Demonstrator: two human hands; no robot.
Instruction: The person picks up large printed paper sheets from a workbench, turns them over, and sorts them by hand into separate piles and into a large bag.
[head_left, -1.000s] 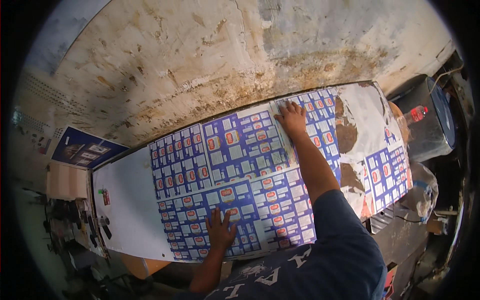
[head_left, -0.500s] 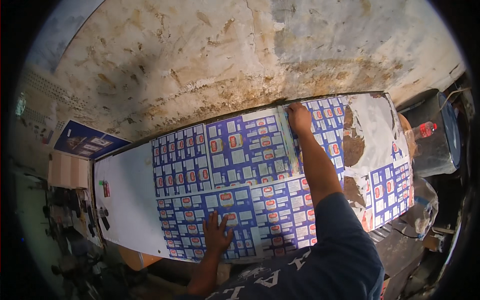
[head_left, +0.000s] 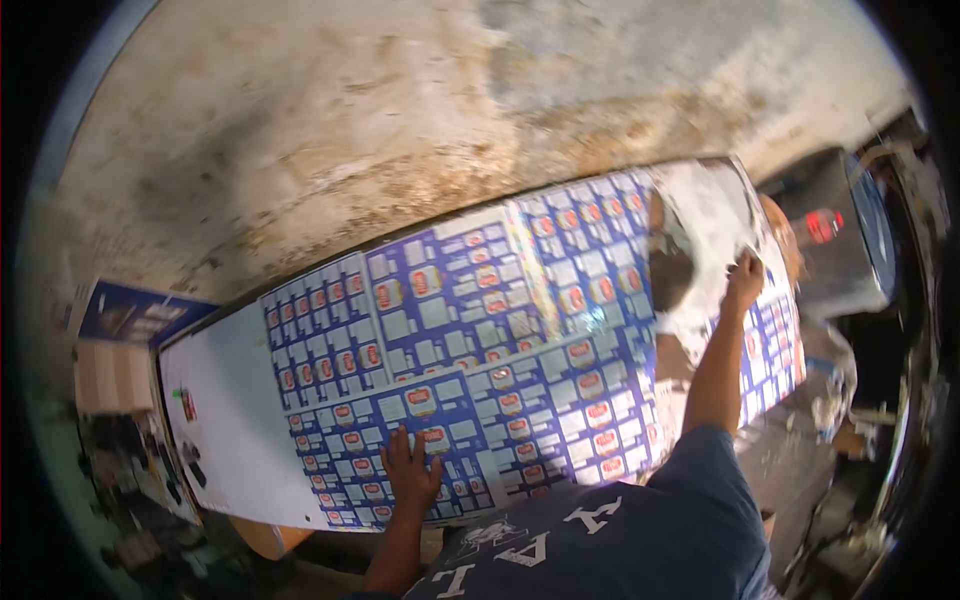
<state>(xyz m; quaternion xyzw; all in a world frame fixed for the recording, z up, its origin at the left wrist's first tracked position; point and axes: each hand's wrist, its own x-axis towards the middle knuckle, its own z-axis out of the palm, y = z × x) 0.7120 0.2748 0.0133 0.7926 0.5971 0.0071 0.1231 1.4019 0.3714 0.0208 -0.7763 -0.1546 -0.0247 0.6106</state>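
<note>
My left hand point(head_left: 411, 474) lies flat with spread fingers on a blue printed sheet point(head_left: 407, 408) near the table's front edge. The sheet carries rows of red-and-white label shapes and pale boxes. Several such sheets lie edge to edge, and a shiny, tape-like strip point(head_left: 541, 290) runs over the back ones. My right hand point(head_left: 742, 280) is at the right end, over the torn white paper point(head_left: 705, 215) beside another blue printed sheet point(head_left: 758, 350). Its fingers are drawn together; what they hold, if anything, is too blurred to make out.
A stained wall point(head_left: 400, 130) rises along the table's back edge. At the right stand a large grey drum point(head_left: 845, 250) and a red-labelled bottle point(head_left: 824, 226). To the left are a cardboard box point(head_left: 115, 377), a small red-and-green item point(head_left: 188, 404) and a dark object point(head_left: 196, 473).
My right hand has left the strip at the back edge and moved right, over the torn white paper. The left hand stays flat on the sheet. The whole view has shifted.
</note>
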